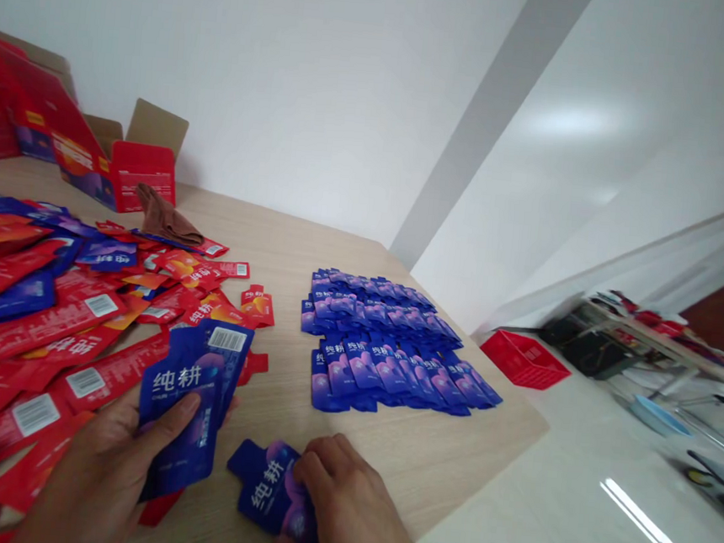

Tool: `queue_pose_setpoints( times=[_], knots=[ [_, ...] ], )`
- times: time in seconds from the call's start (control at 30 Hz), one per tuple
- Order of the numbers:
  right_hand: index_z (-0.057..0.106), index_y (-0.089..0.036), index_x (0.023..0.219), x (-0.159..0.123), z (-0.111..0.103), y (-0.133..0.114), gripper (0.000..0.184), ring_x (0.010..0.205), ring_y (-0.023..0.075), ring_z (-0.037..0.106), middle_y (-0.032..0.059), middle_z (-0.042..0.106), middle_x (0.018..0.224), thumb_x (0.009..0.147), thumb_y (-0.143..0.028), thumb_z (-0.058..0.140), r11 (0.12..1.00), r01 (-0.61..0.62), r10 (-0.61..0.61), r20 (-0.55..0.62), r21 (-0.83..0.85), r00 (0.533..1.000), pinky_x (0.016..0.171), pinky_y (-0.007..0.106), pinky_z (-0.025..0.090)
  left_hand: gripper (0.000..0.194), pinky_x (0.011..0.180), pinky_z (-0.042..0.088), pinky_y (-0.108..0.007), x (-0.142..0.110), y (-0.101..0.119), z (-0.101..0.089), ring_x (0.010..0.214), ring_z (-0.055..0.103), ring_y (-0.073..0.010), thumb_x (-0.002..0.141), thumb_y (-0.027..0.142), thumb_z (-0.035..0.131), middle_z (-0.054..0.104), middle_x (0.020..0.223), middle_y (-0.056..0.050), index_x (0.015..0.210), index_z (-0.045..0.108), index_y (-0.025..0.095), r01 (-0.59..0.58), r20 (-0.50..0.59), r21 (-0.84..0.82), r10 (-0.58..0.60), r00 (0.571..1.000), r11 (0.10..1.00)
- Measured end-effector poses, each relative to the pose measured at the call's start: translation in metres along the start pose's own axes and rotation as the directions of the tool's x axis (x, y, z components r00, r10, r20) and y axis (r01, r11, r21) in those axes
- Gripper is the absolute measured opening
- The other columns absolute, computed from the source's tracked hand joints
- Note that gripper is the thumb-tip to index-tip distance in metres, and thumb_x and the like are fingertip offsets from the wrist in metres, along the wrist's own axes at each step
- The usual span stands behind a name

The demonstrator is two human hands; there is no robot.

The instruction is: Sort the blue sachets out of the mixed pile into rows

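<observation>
Left fingers [172,422] grasping blue sachets [182,387], near left; white "纯耕" legible, barcode on rear one. Right fingers [322,461] gripping single blue sachet [264,484], near centre, also "纯耕". Left: heap of red and blue sachets [67,349], barcodes showing. Right: overlapping blue rows [385,365], "纯耕" repeated. Far left on surface [280,235]: brown cloth [169,219], open red boxes [144,175]. Right, past surface edge: red basket [524,359].

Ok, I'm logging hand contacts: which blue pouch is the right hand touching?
The blue pouch at bottom centre, apart from the overlapping rows and from the pouches in the left hand.
</observation>
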State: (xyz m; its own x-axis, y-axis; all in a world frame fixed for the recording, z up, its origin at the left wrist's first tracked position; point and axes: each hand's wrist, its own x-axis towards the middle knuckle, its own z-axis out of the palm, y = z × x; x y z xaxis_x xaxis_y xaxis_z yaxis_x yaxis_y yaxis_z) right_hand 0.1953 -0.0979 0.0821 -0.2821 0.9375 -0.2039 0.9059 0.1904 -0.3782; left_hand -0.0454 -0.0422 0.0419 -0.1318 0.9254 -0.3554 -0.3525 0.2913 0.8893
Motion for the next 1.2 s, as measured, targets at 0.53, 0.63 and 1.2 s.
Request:
queue_pose_setpoints(
  times=[0.53,0.63,1.2],
  knots=[
    [0.076,-0.016,0.097,0.027,-0.111,0.164,0.020,0.095,0.0312,0.077,0.0166,0.082,0.098,0.097,-0.035,0.070,0.825,-0.563,0.444,-0.570,-0.040,0.692,0.079,0.035,0.048,0.068,0.069,0.071,-0.031,0.010,-0.003,0.000,0.073,0.081,-0.0279,0.038,0.058,0.112,0.088,0.088,0.006,0.098,0.085,0.042,0.026,-0.024,-0.005,-0.026,0.999,1.000],
    [0.076,-0.016,0.098,0.039,-0.101,0.171,0.023,0.096,0.0318,0.078,0.0168,0.083,0.097,0.099,-0.039,0.071,0.816,-0.575,0.458,-0.532,-0.066,0.712,0.077,0.035,0.046,0.076,0.071,0.073,-0.037,0.006,-0.002,0.007,0.076,0.083,-0.0336,0.030,0.062,0.111,0.088,0.089,0.005,0.099,0.087,0.040,-0.009,-0.073,0.036,0.012,0.997,0.999],
    [0.073,-0.017,0.118,0.035,-0.081,0.132,0.028,0.117,0.0314,0.071,0.0189,0.076,0.127,0.105,-0.042,0.067,0.962,-0.268,0.232,-0.648,0.044,0.726,0.103,0.043,0.054,0.075,0.064,0.066,-0.026,-0.007,0.001,0.012,0.078,0.080,-0.0249,0.044,0.051,0.114,0.089,0.100,-0.004,0.110,0.085,0.028,0.207,0.082,-0.048,-0.203,0.976,0.977]
  ],
)
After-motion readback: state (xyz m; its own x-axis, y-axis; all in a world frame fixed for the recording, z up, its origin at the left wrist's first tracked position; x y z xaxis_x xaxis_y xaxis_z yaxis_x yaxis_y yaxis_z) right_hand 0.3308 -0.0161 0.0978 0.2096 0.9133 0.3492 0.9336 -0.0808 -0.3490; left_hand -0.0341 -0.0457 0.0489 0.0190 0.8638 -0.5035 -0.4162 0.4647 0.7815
